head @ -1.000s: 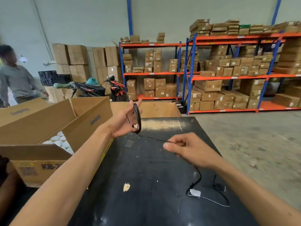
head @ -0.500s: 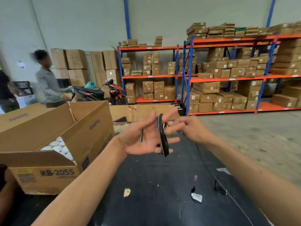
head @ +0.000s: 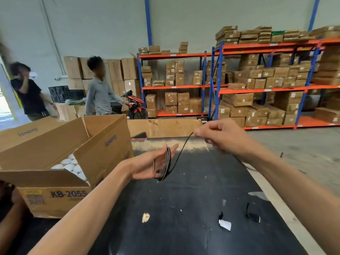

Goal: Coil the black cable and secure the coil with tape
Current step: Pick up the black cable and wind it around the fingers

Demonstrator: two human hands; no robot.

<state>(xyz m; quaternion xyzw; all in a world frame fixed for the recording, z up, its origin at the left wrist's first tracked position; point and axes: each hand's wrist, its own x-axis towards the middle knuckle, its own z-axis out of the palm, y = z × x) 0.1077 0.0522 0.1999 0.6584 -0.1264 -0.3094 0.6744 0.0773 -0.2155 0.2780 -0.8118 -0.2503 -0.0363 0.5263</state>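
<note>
A thin black cable (head: 179, 153) is wound in several loops around the flat palm and fingers of my left hand (head: 152, 165), held over the black table (head: 184, 199). One strand runs up and right from the loops to my right hand (head: 220, 137), which pinches it between thumb and fingers at head height of the coil. The cable continues behind my right forearm and down to its end (head: 253, 216) lying on the table, near a white tag (head: 225, 224). No tape roll is visible.
An open cardboard box (head: 103, 153) marked KB-2055, holding white round items, stands at the table's left. Flat cardboard lies at the far table edge. Two people (head: 100, 96) stand beyond the box, near a motorbike. Shelving with cartons lines the back wall.
My right hand has drawn away from the left, up and to the right, pulling a strand taut. The coil stays on my left hand. A second person has come into view at the left.
</note>
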